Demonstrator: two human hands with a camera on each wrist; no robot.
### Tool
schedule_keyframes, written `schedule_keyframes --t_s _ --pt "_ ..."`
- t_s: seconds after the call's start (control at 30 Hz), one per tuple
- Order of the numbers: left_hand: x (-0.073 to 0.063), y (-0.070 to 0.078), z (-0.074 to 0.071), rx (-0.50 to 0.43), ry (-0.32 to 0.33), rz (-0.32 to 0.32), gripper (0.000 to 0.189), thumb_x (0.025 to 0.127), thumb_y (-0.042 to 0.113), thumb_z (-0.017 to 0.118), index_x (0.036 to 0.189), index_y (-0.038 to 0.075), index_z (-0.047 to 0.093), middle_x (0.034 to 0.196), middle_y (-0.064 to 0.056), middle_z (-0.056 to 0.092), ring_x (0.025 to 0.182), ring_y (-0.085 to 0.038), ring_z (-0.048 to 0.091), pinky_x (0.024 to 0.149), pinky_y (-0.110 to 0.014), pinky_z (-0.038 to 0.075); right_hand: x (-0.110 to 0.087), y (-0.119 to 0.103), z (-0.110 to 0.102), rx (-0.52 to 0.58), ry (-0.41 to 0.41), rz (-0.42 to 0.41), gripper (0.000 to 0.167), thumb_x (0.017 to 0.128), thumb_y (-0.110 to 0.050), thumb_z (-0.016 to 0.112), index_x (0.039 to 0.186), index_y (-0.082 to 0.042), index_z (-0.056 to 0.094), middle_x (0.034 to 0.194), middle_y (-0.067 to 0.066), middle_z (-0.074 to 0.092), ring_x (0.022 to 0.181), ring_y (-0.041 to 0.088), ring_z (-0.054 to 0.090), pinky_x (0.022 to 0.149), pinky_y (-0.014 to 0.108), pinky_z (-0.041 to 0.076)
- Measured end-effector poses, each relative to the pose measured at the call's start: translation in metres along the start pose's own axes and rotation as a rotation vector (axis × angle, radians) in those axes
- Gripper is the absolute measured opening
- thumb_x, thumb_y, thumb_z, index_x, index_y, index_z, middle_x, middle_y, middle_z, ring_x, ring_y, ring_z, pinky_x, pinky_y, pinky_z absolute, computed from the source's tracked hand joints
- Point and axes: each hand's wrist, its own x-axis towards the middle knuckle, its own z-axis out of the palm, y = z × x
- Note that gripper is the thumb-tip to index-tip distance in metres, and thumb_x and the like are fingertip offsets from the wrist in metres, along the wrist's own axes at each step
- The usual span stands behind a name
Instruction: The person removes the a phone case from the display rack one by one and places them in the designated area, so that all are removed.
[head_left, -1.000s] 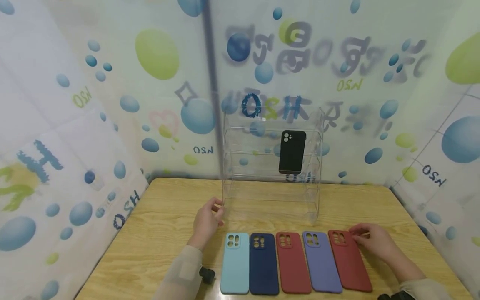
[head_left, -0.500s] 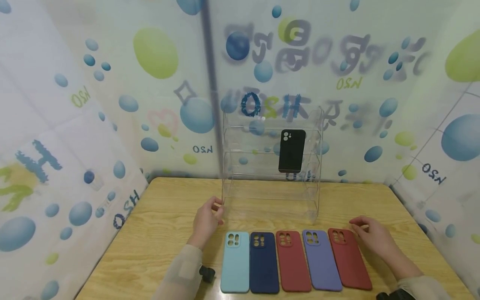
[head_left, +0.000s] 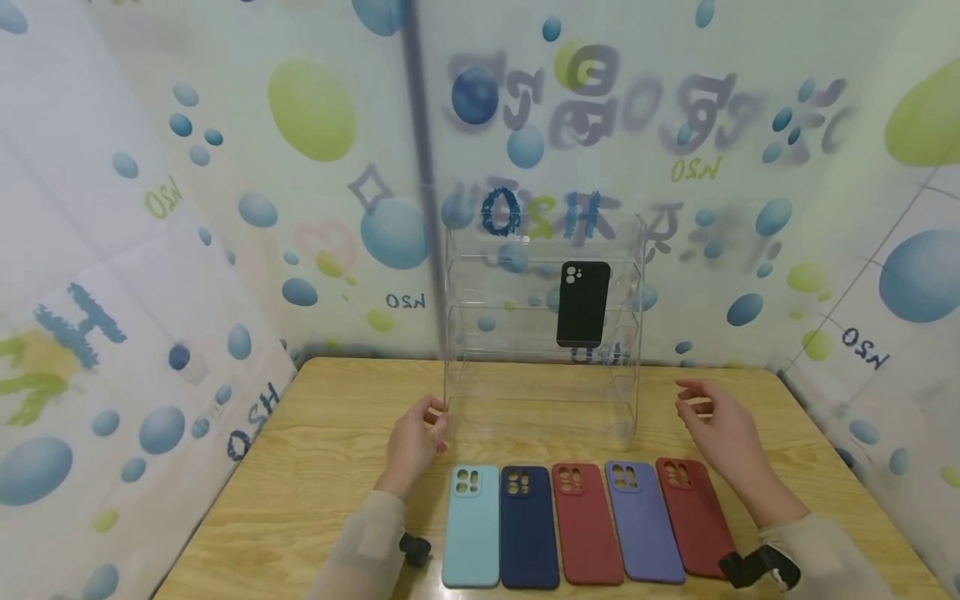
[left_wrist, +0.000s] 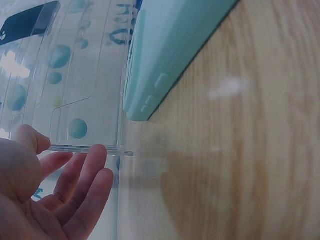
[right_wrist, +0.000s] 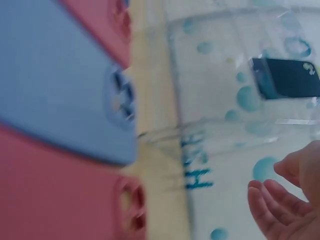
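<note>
A clear acrylic display stand [head_left: 540, 400] with several tiers stands at the back of the table, holding a black phone case [head_left: 583, 305] on its right side. My left hand [head_left: 414, 435] holds the stand's left side edge, thumb and fingertips at the panel in the left wrist view. My right hand [head_left: 716, 421] is in the air right of the stand, fingers loosely bent, with nothing in it. Nearer me lies a row of phone cases: light blue [head_left: 471, 533], navy [head_left: 529, 533], red [head_left: 588, 529], purple [head_left: 647, 529] and another red case [head_left: 693, 521].
The wooden table [head_left: 322, 467] ends at a patterned curtain [head_left: 337, 208] behind and at both sides. A black wrist camera mount [head_left: 757, 568] on the right arm overlaps the lower end of the right red case.
My right hand has left the upper edge of the rightmost red case and moved up and forward, toward the stand's right side. The left hand stays at the stand; the cases have not moved.
</note>
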Motion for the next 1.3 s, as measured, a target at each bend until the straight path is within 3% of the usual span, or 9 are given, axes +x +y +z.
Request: schedule_keyframes --t_s 0.2,0.43,0.5,0.6,0.67,0.73,1.07,1.3 --pt "0.0 0.001 -0.001 -0.008 -0.002 0.002 0.012 0.102 0.022 0.064 0.113 0.017 0.064 0.101 -0.007 0.07 0.06 -0.016 0.069 0.05 -0.03 0.043 0.023 -0.034 0.002 0.03 0.121 -0.041 0.034 0.103 -0.018 0.063 0.134 -0.006 0.065 0.121 0.018 0.071 0.102 0.035 0.072 0.073 0.008 0.048" --pt "0.0 0.0 -0.001 -0.007 -0.004 0.0 0.012 0.102 0.023 0.064 0.113 0.018 0.064 0.1 -0.007 0.07 0.06 -0.015 0.068 0.052 -0.03 0.044 0.05 -0.07 0.011 0.106 0.201 -0.12 0.035 0.1 -0.009 0.067 0.134 -0.003 0.065 0.123 0.019 0.07 0.098 0.036 0.072 0.074 -0.003 0.037" --pt "0.0 -0.001 -0.001 -0.005 -0.005 -0.003 0.012 0.102 0.023 0.065 0.113 0.018 0.065 0.101 -0.007 0.07 0.059 -0.014 0.068 0.053 -0.031 0.044 0.058 -0.079 0.013 0.109 0.208 -0.132 0.036 0.099 -0.009 0.067 0.135 -0.004 0.065 0.125 0.018 0.069 0.098 0.034 0.072 0.076 0.002 0.043" --pt "0.0 0.0 -0.001 -0.001 -0.009 -0.002 0.013 0.102 0.023 0.065 0.114 0.018 0.065 0.101 -0.007 0.071 0.059 -0.013 0.067 0.053 -0.03 0.044 0.068 -0.092 0.015 0.109 0.213 -0.143 0.036 0.1 -0.011 0.067 0.136 -0.004 0.065 0.126 0.018 0.068 0.098 0.034 0.072 0.082 0.025 0.058" --pt "0.0 0.0 -0.001 0.002 -0.01 -0.001 0.013 0.102 0.023 0.065 0.114 0.018 0.065 0.101 -0.007 0.071 0.059 -0.013 0.067 0.053 -0.03 0.044 0.075 -0.1 0.016 0.112 0.218 -0.146 0.036 0.1 -0.011 0.066 0.135 -0.004 0.065 0.125 0.018 0.067 0.098 0.034 0.072 0.084 0.043 0.061" --pt "0.0 0.0 -0.001 0.001 -0.011 -0.003 0.013 0.102 0.023 0.065 0.114 0.018 0.065 0.101 -0.007 0.071 0.058 -0.013 0.067 0.053 -0.03 0.044 0.083 -0.107 0.018 0.121 0.226 -0.153 0.035 0.1 -0.01 0.066 0.135 -0.003 0.065 0.125 0.019 0.066 0.098 0.035 0.072 0.086 0.052 0.06" --pt "0.001 -0.001 -0.002 -0.01 -0.002 -0.025 0.011 0.102 0.022 0.065 0.112 0.018 0.065 0.099 -0.007 0.069 0.059 -0.016 0.068 0.052 -0.029 0.044 0.117 -0.132 0.021 0.117 0.326 -0.216 0.033 0.099 -0.003 0.065 0.132 -0.001 0.066 0.123 0.022 0.063 0.098 0.035 0.07 0.08 0.05 0.059" --pt "0.0 -0.001 -0.002 -0.017 -0.012 -0.01 0.014 0.102 0.022 0.065 0.115 0.017 0.065 0.1 -0.007 0.07 0.059 -0.015 0.067 0.052 -0.03 0.044 0.129 -0.139 0.021 0.086 0.316 -0.209 0.035 0.099 -0.003 0.064 0.134 0.0 0.065 0.133 0.021 0.058 0.103 0.037 0.066 0.077 0.048 0.058"
